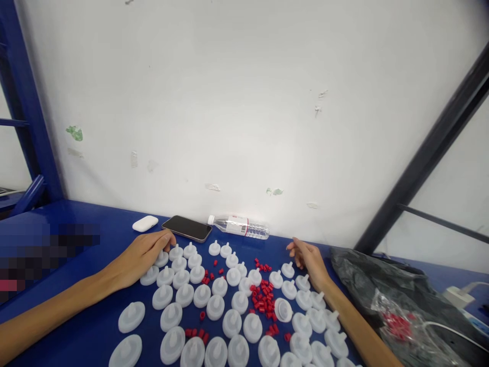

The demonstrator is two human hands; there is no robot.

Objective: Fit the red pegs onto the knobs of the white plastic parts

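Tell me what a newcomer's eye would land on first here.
A crowd of white discs, each with a small stem, covers the blue table, with red caps scattered among them. The left hand rests flat on the discs' far-left edge; the right hand lies at their far-right edge. Behind them, a phone and a toppled bottle lie along the white wall.

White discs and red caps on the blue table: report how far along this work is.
Done: dozens of white discs stand stem-up across the blue table; none visibly wears a red cap. In hand: nothing is gripped; the left hand rests open on the far-left discs, the right hand lies open beside the far-right ones. Left: loose red caps lie scattered between discs, and more sit in a clear bag.
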